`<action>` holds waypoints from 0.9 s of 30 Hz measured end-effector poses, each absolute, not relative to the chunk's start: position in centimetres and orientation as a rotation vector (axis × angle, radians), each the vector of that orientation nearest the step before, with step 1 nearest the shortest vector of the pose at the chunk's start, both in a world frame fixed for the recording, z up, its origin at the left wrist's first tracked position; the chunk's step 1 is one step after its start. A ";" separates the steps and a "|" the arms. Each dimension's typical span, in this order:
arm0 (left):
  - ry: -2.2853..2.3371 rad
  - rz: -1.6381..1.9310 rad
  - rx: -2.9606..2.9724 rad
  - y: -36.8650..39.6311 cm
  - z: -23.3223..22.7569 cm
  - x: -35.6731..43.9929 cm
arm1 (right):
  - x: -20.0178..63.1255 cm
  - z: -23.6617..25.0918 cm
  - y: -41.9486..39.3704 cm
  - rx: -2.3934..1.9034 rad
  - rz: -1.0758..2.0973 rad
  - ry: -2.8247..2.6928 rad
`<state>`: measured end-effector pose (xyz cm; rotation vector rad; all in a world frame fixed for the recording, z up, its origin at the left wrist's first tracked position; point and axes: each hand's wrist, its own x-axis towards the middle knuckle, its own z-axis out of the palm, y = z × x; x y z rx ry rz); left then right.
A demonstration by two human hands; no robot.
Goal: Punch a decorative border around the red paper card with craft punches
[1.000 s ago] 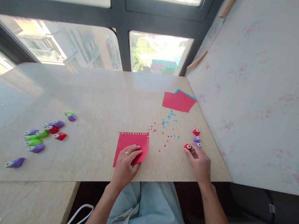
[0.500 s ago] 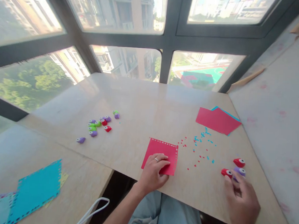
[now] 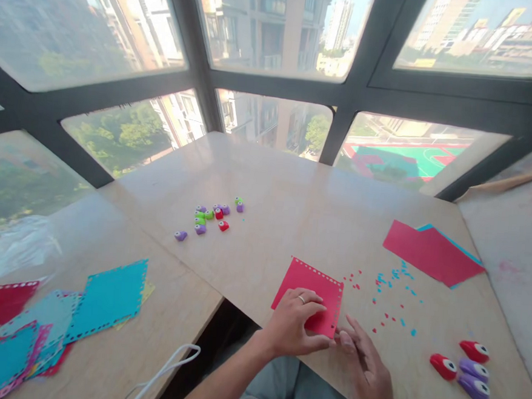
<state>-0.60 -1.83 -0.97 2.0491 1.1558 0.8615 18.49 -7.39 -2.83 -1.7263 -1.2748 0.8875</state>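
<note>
A red sheet of paper (image 3: pixel 306 276) lies at the table's front edge, with small punched holes along its far and right edges. My left hand (image 3: pixel 296 323), wearing a ring, rests on its near part with fingers spread and thumb along the near edge. My right hand (image 3: pixel 366 367) is at the near right corner, index finger stretched out and fingertips beside or touching the paper; no tool shows in it. Right of it lie a red craft punch (image 3: pixel 443 366), another red punch (image 3: pixel 474 350) and two purple punches (image 3: pixel 473 388).
Red and blue punched bits (image 3: pixel 395 275) are scattered right of the sheet. Behind them lies folded red paper (image 3: pixel 433 254) over blue. Several small punches (image 3: pixel 209 215) stand farther left. Punched blue paper (image 3: pixel 110 301), other sheets and a white cord (image 3: pixel 163 371) are at left.
My right hand has left the punches at the right and come to the red sheet's near right corner. My left hand stays on the sheet. The view has turned left.
</note>
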 end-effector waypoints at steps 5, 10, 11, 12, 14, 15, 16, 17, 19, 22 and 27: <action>1.125 0.865 2.056 -1.7 -1.2 -0.7 | 19.1 -3.4 -6.8 -1.736 0.854 -1.308; 1.124 0.787 2.173 -1.9 -1.7 -0.9 | 19.1 -3.8 -6.5 -1.728 0.793 -1.375; 1.118 0.767 2.197 -1.9 -1.7 -1.0 | 19.1 -3.7 -6.4 -1.735 0.787 -1.383; 1.105 0.749 2.218 -1.9 -1.8 -1.1 | 19.2 -3.6 -6.1 -1.742 0.781 -1.390; 1.069 0.731 2.236 -1.9 -1.8 -1.3 | 19.2 -3.4 -5.7 -1.754 0.759 -1.396; 1.052 0.731 2.234 -1.9 -1.7 -1.3 | 19.1 -3.2 -5.5 -1.758 0.742 -1.390; 1.039 0.733 2.227 -1.9 -1.6 -1.4 | 19.0 -3.0 -5.3 -1.767 0.716 -1.379; 1.031 0.736 2.216 -1.9 -1.4 -1.5 | 18.8 -2.9 -5.2 -1.773 0.689 -1.364; 1.020 0.724 2.200 -1.8 -1.0 -1.6 | 18.2 -2.5 -5.1 -1.784 0.595 -1.328; 1.024 0.673 2.196 -1.6 -0.7 -1.6 | 17.6 -2.3 -4.9 -1.785 0.546 -1.299; 1.053 0.655 2.190 -1.5 -0.9 -1.5 | 17.3 -2.2 -4.6 -1.733 0.532 -1.320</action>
